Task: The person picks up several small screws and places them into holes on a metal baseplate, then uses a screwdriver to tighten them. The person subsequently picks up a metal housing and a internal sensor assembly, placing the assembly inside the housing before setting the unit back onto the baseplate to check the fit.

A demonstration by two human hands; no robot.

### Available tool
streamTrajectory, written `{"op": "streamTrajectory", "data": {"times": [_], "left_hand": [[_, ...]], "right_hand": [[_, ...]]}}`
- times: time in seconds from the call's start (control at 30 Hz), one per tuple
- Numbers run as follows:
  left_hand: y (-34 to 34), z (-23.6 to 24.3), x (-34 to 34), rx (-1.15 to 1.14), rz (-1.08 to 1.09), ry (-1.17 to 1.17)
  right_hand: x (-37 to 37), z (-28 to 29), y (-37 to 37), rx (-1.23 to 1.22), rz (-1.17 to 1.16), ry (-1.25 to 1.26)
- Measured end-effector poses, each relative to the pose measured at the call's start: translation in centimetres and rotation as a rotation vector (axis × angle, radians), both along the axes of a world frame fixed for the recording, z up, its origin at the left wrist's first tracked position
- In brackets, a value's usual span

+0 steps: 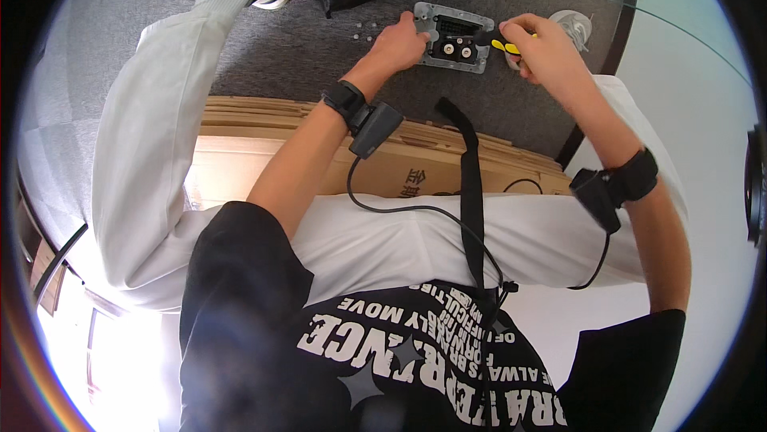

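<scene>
The box [451, 14], a grey metal housing, lies open side up on the carpet [280, 52], beyond the cardboard [319, 159] and just right of a scatter of white bits [357, 36]. The left hand [399, 47] touches the box's left edge with its fingers slightly spread; whether they clamp the wall or only press on it cannot be told. The right hand [543, 52] has its fingers closed around the yellow and black tool [510, 48], whose dark front part reaches over the box's right edge. The tip is not clear enough to show whether it touches anything. Inside, two white discs [449, 49] sit side by side near the edge closest to the person, with black parts [455, 28] beyond them. The step in hand appears to be work on the box's interior with the tool. Brace the box firmly at the left rim, so that force from the right does not slide it over the carpet. Keep the left fingertips outside the tool's line of travel. Seat the tip fully before applying load, then increase force gradually; a slip could mark the discs or nearby parts. Leave the white bits undisturbed, since small pieces are easily lost on carpet.
</scene>
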State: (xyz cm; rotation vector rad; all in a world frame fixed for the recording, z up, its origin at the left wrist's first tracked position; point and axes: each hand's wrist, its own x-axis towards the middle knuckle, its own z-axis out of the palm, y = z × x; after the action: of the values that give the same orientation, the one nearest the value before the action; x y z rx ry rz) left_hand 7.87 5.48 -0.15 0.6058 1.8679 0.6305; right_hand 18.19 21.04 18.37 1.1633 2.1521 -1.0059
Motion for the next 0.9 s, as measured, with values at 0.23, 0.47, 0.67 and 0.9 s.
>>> {"op": "streamTrajectory", "data": {"times": [0.23,0.47,0.67,0.9], "left_hand": [[0.1,-0.6,0.2,0.040,-0.021,0.002],[-0.1,-1.3,-0.1,0.052,-0.016,-0.008],[0.0,-0.5,-0.5,0.083,-0.017,-0.076],[-0.7,-0.9,-0.7,0.021,-0.013,-0.049]], "right_hand": [[0.0,1.6,-3.8,0.095,-0.063,-0.067],[1.5,2.0,-3.3,0.447,0.691,0.156],[1.6,1.1,-2.7,0.501,0.641,0.602],[0.2,1.7,-3.5,0.500,0.449,-0.275]]}}
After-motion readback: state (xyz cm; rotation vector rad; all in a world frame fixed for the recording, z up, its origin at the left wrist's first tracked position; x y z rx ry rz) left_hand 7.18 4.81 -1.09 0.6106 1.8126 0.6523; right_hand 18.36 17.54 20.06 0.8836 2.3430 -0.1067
